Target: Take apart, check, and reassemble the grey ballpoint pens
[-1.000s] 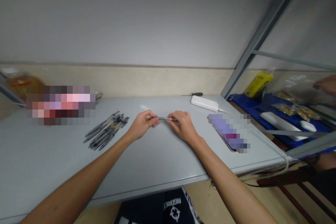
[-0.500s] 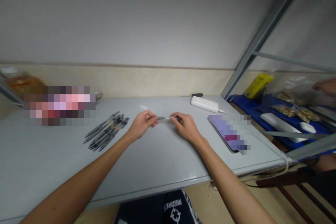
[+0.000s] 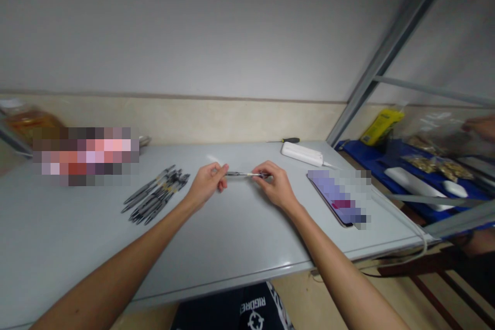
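Pinching slim pen [image 3: 240, 174] level at frame centre, with left hand [image 3: 207, 184] and right hand [image 3: 277, 184] closed on opposite ends, probably for steadiness.

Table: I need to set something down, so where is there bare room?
The widest bare patch of table lies between the left forearm and right forearm, this side of the held pen. Another lies left of the pile of pens. The right is more crowded: screwdriver and white box behind, phone in front.
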Motion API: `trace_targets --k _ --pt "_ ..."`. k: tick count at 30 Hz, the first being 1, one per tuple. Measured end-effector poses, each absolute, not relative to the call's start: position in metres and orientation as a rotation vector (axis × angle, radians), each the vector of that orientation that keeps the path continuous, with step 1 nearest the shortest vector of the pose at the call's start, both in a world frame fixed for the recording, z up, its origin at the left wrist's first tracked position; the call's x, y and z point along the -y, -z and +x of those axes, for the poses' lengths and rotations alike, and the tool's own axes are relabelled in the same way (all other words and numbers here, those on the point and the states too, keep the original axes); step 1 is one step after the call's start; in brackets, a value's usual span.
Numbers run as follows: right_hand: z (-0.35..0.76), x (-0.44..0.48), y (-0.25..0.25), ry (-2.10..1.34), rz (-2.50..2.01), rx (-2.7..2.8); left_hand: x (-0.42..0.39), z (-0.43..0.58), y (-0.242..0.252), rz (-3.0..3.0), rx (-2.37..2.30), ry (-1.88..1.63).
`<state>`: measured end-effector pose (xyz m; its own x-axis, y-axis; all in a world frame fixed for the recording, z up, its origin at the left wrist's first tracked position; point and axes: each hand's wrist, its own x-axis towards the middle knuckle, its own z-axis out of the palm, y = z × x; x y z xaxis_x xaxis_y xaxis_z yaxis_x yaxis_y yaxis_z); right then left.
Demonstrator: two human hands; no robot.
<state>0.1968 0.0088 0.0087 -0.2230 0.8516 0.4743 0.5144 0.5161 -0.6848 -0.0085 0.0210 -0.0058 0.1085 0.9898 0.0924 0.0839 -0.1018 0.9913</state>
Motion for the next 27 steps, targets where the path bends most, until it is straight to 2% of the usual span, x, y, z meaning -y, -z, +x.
trace_targets --k 6,17,27 --pt "0.199 -0.013 -0.003 -0.452 -1.034 1.882 -0.019 -0.005 0.005 1.416 -1.282 -1.217" --pt "0.205 -0.017 0.0 -0.237 -1.162 1.863 -0.029 -0.013 0.013 1.196 -1.128 -1.376" --pt "0.204 -0.019 0.005 -0.517 -1.262 1.557 -0.026 -0.012 0.002 0.786 -1.006 -1.452"
